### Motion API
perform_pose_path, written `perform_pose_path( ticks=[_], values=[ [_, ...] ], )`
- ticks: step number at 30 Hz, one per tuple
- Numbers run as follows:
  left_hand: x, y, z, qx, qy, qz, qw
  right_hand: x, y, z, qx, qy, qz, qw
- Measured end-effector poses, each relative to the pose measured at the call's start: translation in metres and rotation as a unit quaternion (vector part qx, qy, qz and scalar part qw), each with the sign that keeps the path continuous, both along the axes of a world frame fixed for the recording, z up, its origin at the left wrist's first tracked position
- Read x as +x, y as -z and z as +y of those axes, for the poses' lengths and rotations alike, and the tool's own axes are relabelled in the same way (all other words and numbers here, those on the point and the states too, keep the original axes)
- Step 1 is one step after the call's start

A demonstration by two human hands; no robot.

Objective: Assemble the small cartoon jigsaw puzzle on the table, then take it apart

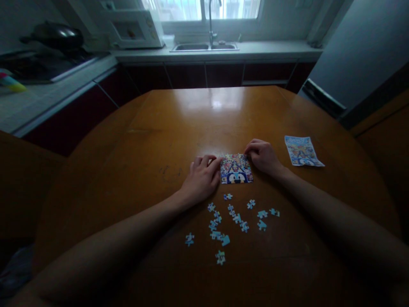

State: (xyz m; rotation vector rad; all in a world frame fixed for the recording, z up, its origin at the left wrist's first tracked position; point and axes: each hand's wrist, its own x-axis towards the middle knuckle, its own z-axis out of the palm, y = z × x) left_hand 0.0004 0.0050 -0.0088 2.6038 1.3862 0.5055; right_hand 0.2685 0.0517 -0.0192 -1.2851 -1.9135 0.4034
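A partly joined jigsaw puzzle lies flat on the wooden table, showing a blue cartoon dog's face low down and many small figures above. Its top edge is jagged with knobs. My left hand rests at the puzzle's left side, fingers apart and a fingertip touching near the upper left corner. At the upper right corner, my right hand has its fingers curled together against the edge; its fingertips are partly hidden. Several loose puzzle pieces are scattered below, among them a piece at the left and another nearest me.
A creased picture sheet lies on the table to the right of my right hand. Beyond the table are a counter with a sink, a white microwave and a pan on the stove. A fridge stands at the right.
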Motion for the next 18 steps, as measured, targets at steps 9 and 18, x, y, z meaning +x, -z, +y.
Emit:
perform_pose_path(
  ticks=[9,18],
  values=[
    [0.001,-0.002,-0.001,-0.019,-0.012,-0.035,0.999,-0.041,-0.023,-0.046,0.108,-0.159,0.006,0.981],
    [0.000,0.004,0.010,-0.045,-0.053,-0.264,0.962,-0.089,-0.021,-0.099,0.056,-0.324,-0.158,0.931]
  ],
)
